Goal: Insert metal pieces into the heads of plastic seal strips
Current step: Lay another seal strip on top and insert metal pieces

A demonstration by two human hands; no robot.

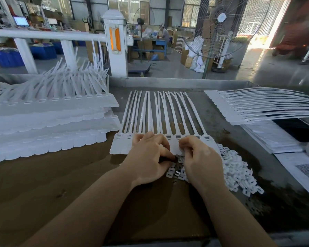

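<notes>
a: hand state?
b: left hand (148,158) and right hand (201,160) curl over the strip sheet (161,122) heads at 12 o'clock; what they pinch is hidden.
a: risk?
b: clips (237,168) (4 o'clock pile) may seat crooked or scatter.

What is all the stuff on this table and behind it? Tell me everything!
Row of white plastic seal strips: one joined row, white, table centre, under both hands.
Stacks of white plastic seal strips: several layers, white, table left.
Sheet of white seal strips: one, white, table right.
Pile of small white clip pieces: many, white, beside the right hand.
Printed papers: a few, white, far right.
Large wire-guard fan: one, grey, behind the table.
White post: one, white with orange panel, behind.
Left hand: fingers curled, over the strip heads.
Right hand: fingers curled among clip pieces.
</notes>
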